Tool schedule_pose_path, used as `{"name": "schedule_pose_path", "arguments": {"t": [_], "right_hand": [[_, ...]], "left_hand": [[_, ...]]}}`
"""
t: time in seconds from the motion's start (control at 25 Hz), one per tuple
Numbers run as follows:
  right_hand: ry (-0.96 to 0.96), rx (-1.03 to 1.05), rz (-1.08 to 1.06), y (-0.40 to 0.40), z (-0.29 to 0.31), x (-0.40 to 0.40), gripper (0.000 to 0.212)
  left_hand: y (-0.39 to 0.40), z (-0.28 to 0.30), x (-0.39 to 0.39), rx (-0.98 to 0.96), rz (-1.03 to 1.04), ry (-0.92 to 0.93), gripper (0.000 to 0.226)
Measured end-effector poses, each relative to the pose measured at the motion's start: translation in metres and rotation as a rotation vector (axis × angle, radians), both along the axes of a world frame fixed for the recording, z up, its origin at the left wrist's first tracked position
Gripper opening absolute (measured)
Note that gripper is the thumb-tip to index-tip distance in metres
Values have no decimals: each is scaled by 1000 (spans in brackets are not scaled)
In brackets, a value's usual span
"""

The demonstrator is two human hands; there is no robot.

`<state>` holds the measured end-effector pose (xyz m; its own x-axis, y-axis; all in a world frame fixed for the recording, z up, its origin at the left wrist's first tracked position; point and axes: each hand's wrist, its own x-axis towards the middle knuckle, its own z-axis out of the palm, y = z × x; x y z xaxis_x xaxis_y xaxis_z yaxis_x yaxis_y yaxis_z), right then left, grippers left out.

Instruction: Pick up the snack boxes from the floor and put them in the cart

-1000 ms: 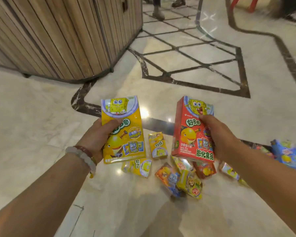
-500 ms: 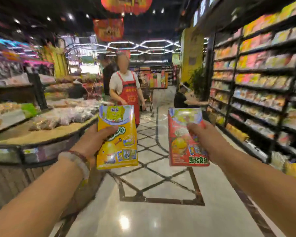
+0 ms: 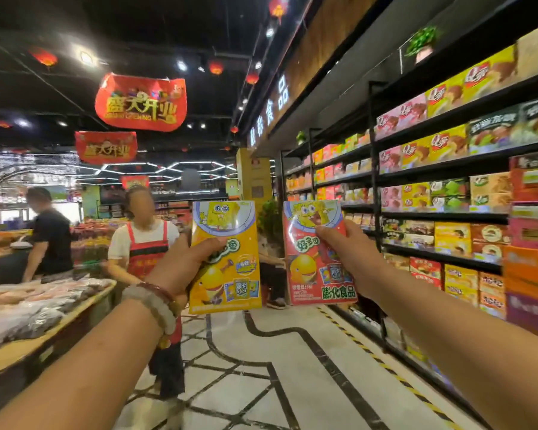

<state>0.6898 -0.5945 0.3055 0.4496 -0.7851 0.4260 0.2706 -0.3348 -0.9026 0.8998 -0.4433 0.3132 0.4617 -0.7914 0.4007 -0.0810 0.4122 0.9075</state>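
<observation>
I am holding two snack boxes up in front of me at about chest height, both upright with their printed fronts facing me. My left hand (image 3: 180,268) is gripping the yellow cartoon snack box (image 3: 225,259) along its left edge, thumb lying across the front. My right hand (image 3: 351,259) is gripping the red cartoon snack box (image 3: 316,252) along its right edge, thumb pressing on the front. The two boxes are riding side by side, near each other but apart.

I judge the pickup part done for these two, since both are clear of the marble floor (image 3: 261,383) and firmly in hand. What is left is the drop-off: no cart is showing anywhere in my view, so I am going to have to find it first. I cannot tell whether more boxes are waiting on the floor. A worker in a red apron (image 3: 143,252) is standing ahead on my left, and stocked shelves (image 3: 448,197) are running along my right.
</observation>
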Motion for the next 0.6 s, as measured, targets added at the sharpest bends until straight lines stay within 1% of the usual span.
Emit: {"name": "schedule_pose_path", "arguments": {"t": [0.04, 0.08, 0.16, 0.2, 0.28, 0.36, 0.4, 0.48, 0.52, 0.56, 0.6], "right_hand": [[0, -2, -45, 7, 0, -19, 38], [0, -3, -87, 14, -1, -37, 39], [-7, -9, -194, 28, -2, -75, 33], [-14, 0, -254, 37, -4, -94, 31], [-25, 20, -371, 56, -4, -139, 30], [-17, 0, -485, 77, -3, -188, 36], [-8, -12, -546, 86, -2, -213, 44], [-9, -29, -672, 110, 0, -269, 60], [-8, -39, -729, 124, 2, -295, 62], [-2, -51, -789, 138, 2, -324, 60], [2, -51, -846, 154, 4, -350, 56]], "left_hand": [[-4, 3, -12, 2, -63, -7, 65], [-10, 4, -23, 1, -108, -9, 60], [-20, 7, -49, -9, -186, -8, 47], [-24, 7, -63, -14, -226, -9, 45], [-32, 8, -98, 0, -333, -5, 50], [-37, 9, -140, 25, -472, -20, 59], [-38, 9, -163, 38, -529, -30, 60], [-41, 10, -216, 33, -633, -46, 48], [-41, 11, -244, 22, -688, -57, 41], [-40, 12, -272, 6, -755, -61, 40], [-36, 14, -300, -7, -826, -64, 45]]}}
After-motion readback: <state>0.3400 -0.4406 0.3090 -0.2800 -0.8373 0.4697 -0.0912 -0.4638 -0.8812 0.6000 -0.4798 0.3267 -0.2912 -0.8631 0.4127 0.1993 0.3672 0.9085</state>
